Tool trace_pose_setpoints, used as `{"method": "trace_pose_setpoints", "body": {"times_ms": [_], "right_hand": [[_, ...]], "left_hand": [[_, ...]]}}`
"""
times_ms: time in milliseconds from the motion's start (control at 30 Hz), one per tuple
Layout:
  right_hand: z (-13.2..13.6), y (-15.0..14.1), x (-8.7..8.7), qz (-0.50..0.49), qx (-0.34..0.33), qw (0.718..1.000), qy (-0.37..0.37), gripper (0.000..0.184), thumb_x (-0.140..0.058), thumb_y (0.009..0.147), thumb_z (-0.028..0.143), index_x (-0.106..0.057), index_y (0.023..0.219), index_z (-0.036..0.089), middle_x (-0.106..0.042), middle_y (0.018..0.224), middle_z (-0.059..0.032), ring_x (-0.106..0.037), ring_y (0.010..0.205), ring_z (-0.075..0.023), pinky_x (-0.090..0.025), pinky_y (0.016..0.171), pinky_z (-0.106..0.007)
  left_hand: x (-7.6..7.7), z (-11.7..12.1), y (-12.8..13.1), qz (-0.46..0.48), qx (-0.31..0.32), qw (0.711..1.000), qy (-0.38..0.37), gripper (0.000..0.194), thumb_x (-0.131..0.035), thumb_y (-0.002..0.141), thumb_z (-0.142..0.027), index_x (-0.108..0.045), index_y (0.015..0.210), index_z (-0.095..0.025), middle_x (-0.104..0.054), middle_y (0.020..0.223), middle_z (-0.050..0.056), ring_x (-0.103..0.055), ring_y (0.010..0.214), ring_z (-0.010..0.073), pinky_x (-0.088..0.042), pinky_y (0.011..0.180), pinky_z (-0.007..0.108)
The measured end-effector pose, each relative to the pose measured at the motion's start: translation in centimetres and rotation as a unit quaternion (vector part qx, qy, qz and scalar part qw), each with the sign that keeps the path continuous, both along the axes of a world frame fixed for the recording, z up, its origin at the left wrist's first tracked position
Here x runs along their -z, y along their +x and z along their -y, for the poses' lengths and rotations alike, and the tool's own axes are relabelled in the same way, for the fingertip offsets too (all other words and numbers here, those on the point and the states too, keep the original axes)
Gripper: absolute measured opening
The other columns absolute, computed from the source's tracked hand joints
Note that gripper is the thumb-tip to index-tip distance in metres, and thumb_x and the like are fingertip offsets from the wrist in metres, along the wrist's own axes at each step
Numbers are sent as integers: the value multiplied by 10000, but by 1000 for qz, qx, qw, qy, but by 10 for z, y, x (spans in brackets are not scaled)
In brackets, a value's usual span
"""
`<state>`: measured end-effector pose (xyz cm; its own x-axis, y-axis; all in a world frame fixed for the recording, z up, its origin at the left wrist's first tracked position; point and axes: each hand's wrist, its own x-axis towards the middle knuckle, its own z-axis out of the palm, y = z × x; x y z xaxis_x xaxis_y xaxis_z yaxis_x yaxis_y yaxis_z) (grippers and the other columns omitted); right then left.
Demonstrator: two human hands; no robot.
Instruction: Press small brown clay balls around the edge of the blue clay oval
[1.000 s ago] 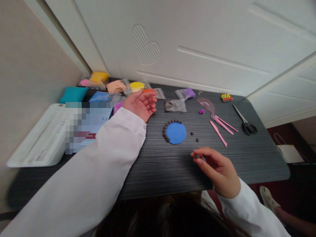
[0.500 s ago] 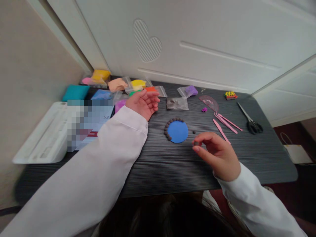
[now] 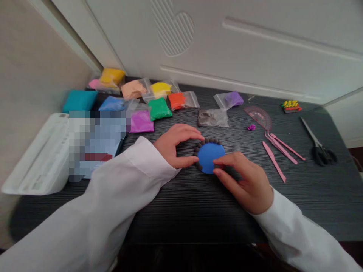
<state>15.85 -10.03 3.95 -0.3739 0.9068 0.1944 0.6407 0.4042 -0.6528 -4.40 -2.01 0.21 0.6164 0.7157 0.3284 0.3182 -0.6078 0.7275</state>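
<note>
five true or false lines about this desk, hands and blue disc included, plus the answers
1. The left hand is at the edge of the blue disc. True.
2. Dark balls line the disc's whole edge. False: they line only part of it.
3. The scissors lie to the right of the pink tools. True.
4. The green packet lies to the right of the scissors. False: the green packet is to their left, beside the orange packet.
5. The right hand is empty. False: the right hand pinches a small dark piece.
</note>
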Motion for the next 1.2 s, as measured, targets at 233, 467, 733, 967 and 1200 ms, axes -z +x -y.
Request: {"method": "trace_pose_setpoints", "body": {"times_ms": [233, 467, 733, 967, 1200], "right_hand": [[2, -4, 2, 11, 5, 1000, -4, 138, -541, 737, 174, -524, 871, 204, -608, 809, -5, -534, 804, -124, -415, 738, -280], [3, -5, 5, 79, 2, 997, 4, 117, -546, 735, 200, -539, 850, 184, -609, 780, -6, -527, 738, -131, -384, 694, -294], [2, -4, 9, 99, -20, 995, 8, 123, -521, 756, 221, -550, 874, 197, -618, 856, -25, -537, 785, -150, -360, 730, -323], [1, -5, 12, 106, -55, 993, 12, 204, -504, 759, 194, -535, 960, 211, -618, 898, -18, -541, 816, -148, -354, 752, -334], [2, -7, 14, 98, -44, 994, 8, 182, -494, 762, 173, -512, 940, 208, -608, 890, -20, -533, 818, -147, -354, 764, -335]], "left_hand": [[-1, 1, 1, -56, 39, 997, 28, 215, -636, 584, -342, -656, 786, -274, -523, 1039, 37, -435, 1001, 217, -305, 902, 383], [4, 6, 4, -69, 46, 994, 70, 213, -645, 558, -348, -668, 764, -298, -468, 1048, 34, -382, 1042, 241, -275, 925, 402], [4, 6, 4, -104, 58, 990, 71, 196, -645, 571, -326, -659, 766, -310, -440, 1069, 11, -360, 1061, 238, -275, 931, 405], [0, 6, 4, -113, 70, 989, 64, 186, -646, 576, -316, -660, 761, -314, -462, 1049, 14, -365, 1053, 236, -279, 922, 396], [-2, 6, 4, -120, 75, 988, 54, 150, -625, 602, -350, -661, 742, -310, -483, 1028, 13, -375, 1046, 232, -285, 913, 392]]}}
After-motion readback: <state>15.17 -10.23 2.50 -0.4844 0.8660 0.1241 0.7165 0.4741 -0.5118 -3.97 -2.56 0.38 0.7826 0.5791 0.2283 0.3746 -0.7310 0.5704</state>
